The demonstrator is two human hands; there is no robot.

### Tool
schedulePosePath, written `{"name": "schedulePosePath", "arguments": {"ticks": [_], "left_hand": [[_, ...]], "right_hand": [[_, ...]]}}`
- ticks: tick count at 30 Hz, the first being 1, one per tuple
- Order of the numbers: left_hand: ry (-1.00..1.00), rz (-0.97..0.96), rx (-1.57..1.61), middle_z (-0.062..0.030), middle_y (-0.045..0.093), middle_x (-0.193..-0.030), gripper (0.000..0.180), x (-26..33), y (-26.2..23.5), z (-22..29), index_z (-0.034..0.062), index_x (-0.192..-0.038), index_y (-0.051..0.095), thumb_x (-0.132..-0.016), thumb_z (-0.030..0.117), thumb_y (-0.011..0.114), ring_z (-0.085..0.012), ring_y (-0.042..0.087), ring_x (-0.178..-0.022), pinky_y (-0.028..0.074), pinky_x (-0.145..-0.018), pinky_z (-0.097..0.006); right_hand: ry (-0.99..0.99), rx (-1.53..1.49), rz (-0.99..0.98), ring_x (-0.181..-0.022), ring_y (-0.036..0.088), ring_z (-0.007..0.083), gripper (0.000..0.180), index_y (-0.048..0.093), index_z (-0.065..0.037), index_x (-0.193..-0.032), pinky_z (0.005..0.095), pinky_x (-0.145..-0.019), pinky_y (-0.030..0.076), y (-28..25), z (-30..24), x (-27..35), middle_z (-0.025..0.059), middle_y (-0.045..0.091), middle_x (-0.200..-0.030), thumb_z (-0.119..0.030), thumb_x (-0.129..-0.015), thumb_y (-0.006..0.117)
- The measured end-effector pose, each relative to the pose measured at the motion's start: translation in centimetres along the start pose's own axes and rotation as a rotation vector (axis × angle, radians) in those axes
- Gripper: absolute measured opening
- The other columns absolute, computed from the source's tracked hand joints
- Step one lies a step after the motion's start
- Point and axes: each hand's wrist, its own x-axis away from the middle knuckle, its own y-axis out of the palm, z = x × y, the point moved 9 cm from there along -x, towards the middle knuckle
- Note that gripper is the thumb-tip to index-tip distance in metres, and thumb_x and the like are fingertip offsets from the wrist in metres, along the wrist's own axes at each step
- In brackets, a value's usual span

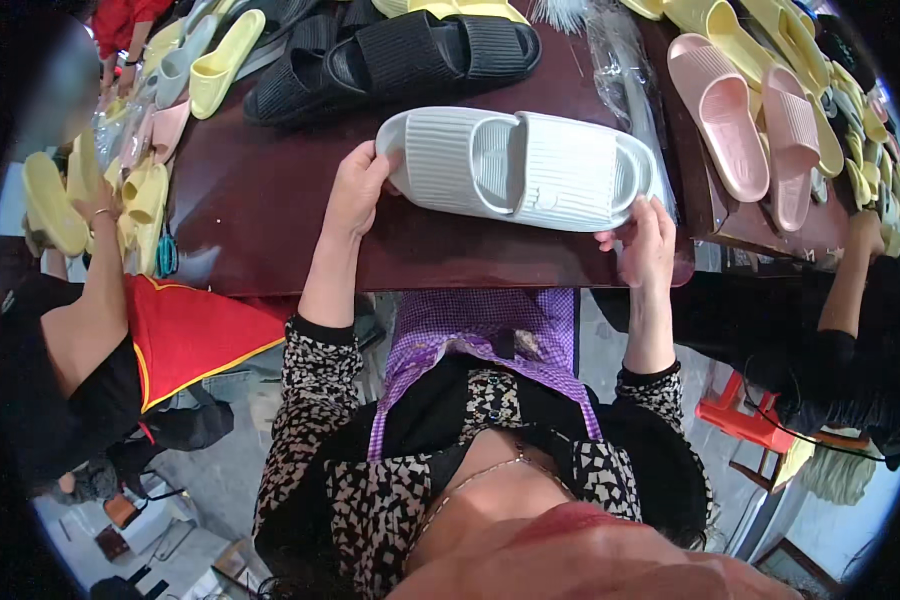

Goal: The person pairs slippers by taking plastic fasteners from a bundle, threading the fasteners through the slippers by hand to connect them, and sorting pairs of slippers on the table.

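Observation:
A pair of pale grey-white slide slippers (570,170), nested one into the other, is held level just over the dark red table (260,220). My left hand (358,190) closes on the pair's left end, thumb on top. At the right end, my right hand (645,240) grips the rim, with its fingers partly hidden beneath. Ribbed straps run across both slippers, and a small round mark shows on the right strap. Beyond the pair lie black slippers (400,60), also ribbed and nested together.
Pink slippers (720,115) and several yellow ones lie on the right. Clear plastic wrap (625,70) lies along the table's seam. At left, a co-worker's hand (100,205) is among yellow slippers, near teal-handled scissors (167,255). Another person's arm (850,270) reaches in at right, above a red stool (745,415).

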Motion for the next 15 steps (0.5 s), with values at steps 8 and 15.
{"name": "schedulePosePath", "arguments": {"ticks": [8, 15], "left_hand": [[0.092, 0.347, 0.341, -0.0051, 0.062, -0.098, 0.023, 1.3, -8.5, 2.1, 0.0050, -0.111, 0.054, -0.091, 0.015, 0.054, -0.0145, 0.060, -0.083, 0.049, -0.072, -0.028], [0.006, 0.338, 0.169, -0.0066, 0.063, -0.098, 0.028, 0.8, -12.0, 1.3, 0.0028, -0.113, 0.055, -0.090, 0.019, 0.056, -0.0156, 0.061, -0.087, 0.049, -0.076, -0.028]], "right_hand": [[-0.203, 0.151, 0.455, -0.061, 0.057, 0.0151, 0.026, 0.057, 0.004, -0.097, 0.0266, -0.048, 0.045, -9.3, -4.5, 1.1, 0.0091, 0.059, -0.077, -0.018, -0.087, 0.050], [-0.394, 0.116, 0.449, -0.083, 0.059, 0.0162, 0.032, 0.060, 0.007, -0.099, 0.0274, -0.071, 0.047, -14.6, -7.6, 2.1, 0.0115, 0.061, -0.090, -0.022, -0.086, 0.054]]}}
